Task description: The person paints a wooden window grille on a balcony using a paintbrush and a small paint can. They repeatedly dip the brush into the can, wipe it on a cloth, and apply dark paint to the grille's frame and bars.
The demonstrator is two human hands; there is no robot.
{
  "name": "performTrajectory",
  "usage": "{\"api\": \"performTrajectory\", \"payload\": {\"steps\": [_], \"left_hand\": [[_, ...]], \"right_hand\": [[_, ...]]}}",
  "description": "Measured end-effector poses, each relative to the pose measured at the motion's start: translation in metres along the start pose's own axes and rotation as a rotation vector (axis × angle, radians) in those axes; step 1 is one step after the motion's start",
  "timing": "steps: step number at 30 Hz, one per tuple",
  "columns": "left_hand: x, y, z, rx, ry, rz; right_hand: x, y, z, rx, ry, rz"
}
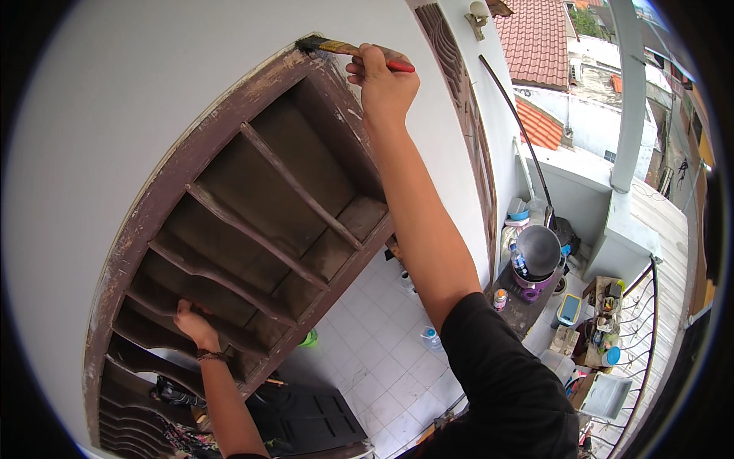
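- Gripping a slat, the left hand (pixel 195 325) sits at about eight o'clock in the view, fingers curled shut over one of the dark brown wooden louvre slats (pixel 229 287) of the shutter; a dark beaded band circles the wrist.
- Worn dark-brown louvred wooden shutter (pixel 252 222): it fills the centre-left, set in a white plastered wall (pixel 115 99). Its frame is scuffed, with pale patches where the coating has flaked, most of all along the outer edge and the top corner at twelve o'clock.
- Flat paintbrush with dark bristles, a yellowish ferrule and a red handle (pixel 348 52): it lies at twelve o'clock, just above the shutter's top corner. Its long axis runs nearly level, from ten o'clock to four o'clock, bristles toward the left and touching the frame's top edge, handle tip poking out to the right of the fist.
- Right hand (pixel 382 84): fingers are wrapped closed round the brush handle, thumb side up, the arm stretched up from a black sleeve (pixel 505 375) at five o'clock. This hand is the one on the brush; the bristles lie at nine o'clock from its fingers, and the left hand is well apart, far down the shutter.
- Below, at six o'clock, a white tiled floor (pixel 382 359) with a dark panel lying flat on it (pixel 306 417).
- At four o'clock, a low dark table with a grey pot, bottles and cans (pixel 535 268), then a curved black metal railing (pixel 646 336) and red tiled roofs (pixel 535 38) beyond at one o'clock.
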State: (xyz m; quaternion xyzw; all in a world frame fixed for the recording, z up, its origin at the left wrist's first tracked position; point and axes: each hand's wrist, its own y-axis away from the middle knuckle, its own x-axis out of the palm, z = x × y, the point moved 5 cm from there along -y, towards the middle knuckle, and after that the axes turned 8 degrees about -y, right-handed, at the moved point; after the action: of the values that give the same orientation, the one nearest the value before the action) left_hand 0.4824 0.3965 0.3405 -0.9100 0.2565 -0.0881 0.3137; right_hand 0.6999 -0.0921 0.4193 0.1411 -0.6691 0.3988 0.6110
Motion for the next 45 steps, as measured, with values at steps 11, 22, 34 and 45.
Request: {"api": "performTrajectory", "payload": {"steps": [11, 22, 34, 45], "left_hand": [[-0.002, 0.001, 0.001, -0.036, 0.022, -0.03], [-0.002, 0.002, -0.001, -0.035, 0.028, -0.017], [-0.001, 0.001, 0.001, -0.041, 0.055, -0.026], [-0.001, 0.0, 0.001, -0.022, 0.05, -0.028]], "right_hand": [[0.007, -0.02, 0.022, -0.101, 0.28, 0.158], [0.006, -0.049, 0.038, -0.085, 0.325, 0.226], [0.003, -0.037, 0.032, -0.161, 0.253, 0.195], [0.012, -0.018, 0.024, -0.128, 0.311, 0.144]]}}
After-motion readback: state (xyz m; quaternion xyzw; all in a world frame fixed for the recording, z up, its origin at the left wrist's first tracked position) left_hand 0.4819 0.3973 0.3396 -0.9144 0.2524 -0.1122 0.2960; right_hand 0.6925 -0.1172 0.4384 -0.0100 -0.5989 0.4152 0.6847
